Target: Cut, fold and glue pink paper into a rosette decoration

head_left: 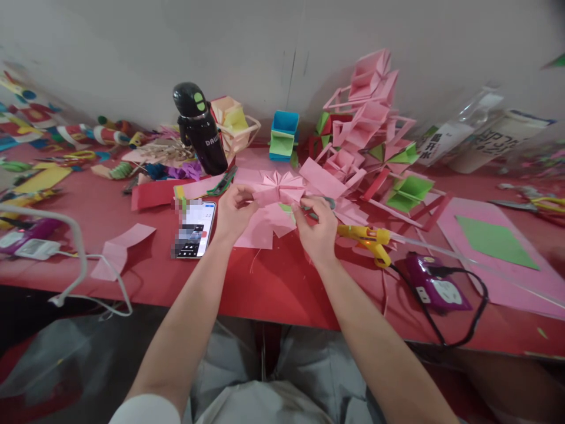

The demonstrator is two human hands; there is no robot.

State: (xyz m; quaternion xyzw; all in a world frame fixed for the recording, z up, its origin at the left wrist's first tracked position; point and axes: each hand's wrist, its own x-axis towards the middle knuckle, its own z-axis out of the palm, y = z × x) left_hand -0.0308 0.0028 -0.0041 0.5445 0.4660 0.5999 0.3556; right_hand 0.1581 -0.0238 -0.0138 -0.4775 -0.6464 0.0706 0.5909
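Note:
Both my hands meet over the middle of the red table (273, 277). My left hand (233, 211) is closed, pinching the left edge of a folded pink paper flower (280, 187). Fingers of my right hand (316, 227) are curled onto the flower's right side, gripping it from below. Loose pink paper sheets (265, 227) lie under the flower. A phone (194, 228) with its screen lit lies just left of my left hand. A yellow glue gun (368, 238) rests right of my right hand.
A black bottle (200, 129) stands behind the phone. A pile of pink and green folded paper shapes (375, 141) sits at back right. A purple power strip (435, 288) with black cable lies at right, white cables (82, 259) at left, and a pink sheet with a green diamond (497, 241) at far right.

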